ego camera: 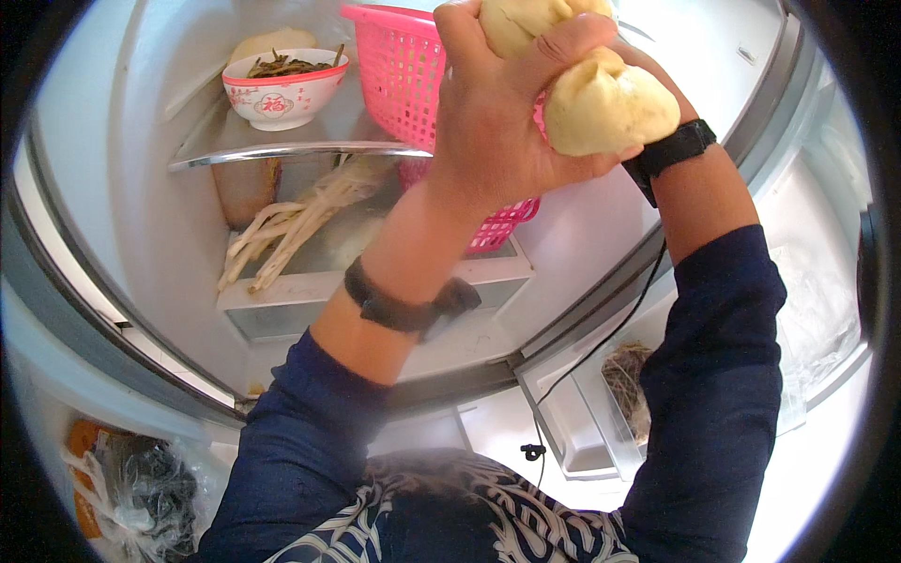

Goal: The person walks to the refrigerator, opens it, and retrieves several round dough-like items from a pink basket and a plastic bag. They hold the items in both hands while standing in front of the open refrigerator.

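My left hand [496,123] is raised at the upper middle, its fingers around two pale yellow steamed buns. One bun [609,105] sits at the right of this hand, and the other bun [524,24] is above it, cut by the picture's top edge. My right hand [654,77] reaches up behind the right bun, which hides most of it; its grip cannot be made out. Beyond my left hand, a pink plastic basket [398,77] stands on the upper glass shelf of an open refrigerator. Both wrists wear black bands.
A patterned bowl [281,98] of dark food stands on the glass shelf [295,156]. Long pale stalks [288,225] lie below, near another pink basket part [496,229]. Door bins [584,429] are at the right, with a black cable [612,338] hanging there. A plastic bag [151,492] lies lower left.
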### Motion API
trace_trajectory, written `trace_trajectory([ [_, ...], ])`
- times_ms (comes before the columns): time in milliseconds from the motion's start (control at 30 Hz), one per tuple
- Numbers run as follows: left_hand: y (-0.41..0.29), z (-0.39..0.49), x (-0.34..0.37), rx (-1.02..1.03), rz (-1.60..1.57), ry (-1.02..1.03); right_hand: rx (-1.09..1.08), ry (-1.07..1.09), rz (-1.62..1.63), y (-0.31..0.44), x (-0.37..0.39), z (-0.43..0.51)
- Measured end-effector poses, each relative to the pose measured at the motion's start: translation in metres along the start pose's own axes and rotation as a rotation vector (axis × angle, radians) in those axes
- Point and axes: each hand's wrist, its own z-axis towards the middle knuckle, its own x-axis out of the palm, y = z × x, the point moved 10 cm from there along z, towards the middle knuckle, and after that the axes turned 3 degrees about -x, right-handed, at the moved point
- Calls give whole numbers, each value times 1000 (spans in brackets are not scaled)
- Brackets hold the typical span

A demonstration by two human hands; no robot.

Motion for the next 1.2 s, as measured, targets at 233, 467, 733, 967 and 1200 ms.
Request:
trace_trajectory([
  [233,35,4,1,-192,-183,-29,-165,-178,280,37,-30,10],
  [467,53,16,-18,-319,-260,-79,-162,-410,849,40,-28,-13],
  [733,33,-6,-39,-751,-550,-182,-551,-828,1101,93,-32,-74],
  [967,4,-18,-56,-817,-692,-373,-694,-1005,1173,119,49,-130],
  [1200,-6,-48,-61,-969,-709,-353,-631,-857,1208,122,133,-135],
])
